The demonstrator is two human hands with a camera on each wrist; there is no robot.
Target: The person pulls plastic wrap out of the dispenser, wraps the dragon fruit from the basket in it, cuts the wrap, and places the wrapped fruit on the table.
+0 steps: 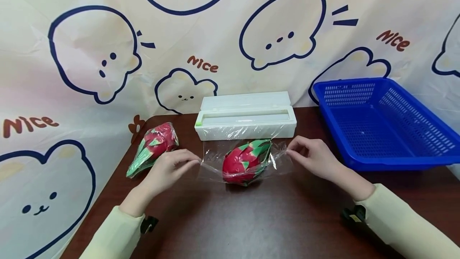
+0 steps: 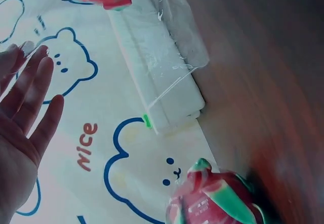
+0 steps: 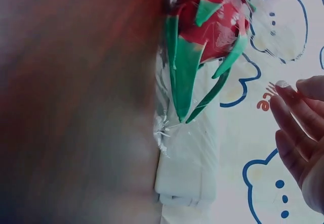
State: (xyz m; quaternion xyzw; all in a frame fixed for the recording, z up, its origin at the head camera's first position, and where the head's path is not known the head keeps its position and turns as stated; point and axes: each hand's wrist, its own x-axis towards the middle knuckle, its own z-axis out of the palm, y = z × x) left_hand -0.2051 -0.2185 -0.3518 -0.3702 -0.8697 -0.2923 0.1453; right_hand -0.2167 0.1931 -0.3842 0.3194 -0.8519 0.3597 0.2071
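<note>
A red dragon fruit with green scales (image 1: 240, 162) lies mid-table under a sheet of cling film (image 1: 213, 160). The film stretches back to a white cling film dispenser box (image 1: 248, 132) with its lid raised. On the film's left edge, my left hand (image 1: 167, 171) pinches between thumb and forefinger. My right hand (image 1: 318, 158) pinches the right edge in the same way. The fruit sits between both hands, touched by neither. In the right wrist view, film also covers the dragon fruit (image 3: 217, 27). Its underside is hidden.
A second dragon fruit (image 1: 158, 141), wrapped in film, lies at the left beyond my left hand. A blue plastic basket (image 1: 359, 163) stands at the right, close to my right forearm. Behind the dark brown table (image 1: 230, 223) hangs a printed cloth (image 1: 223, 31).
</note>
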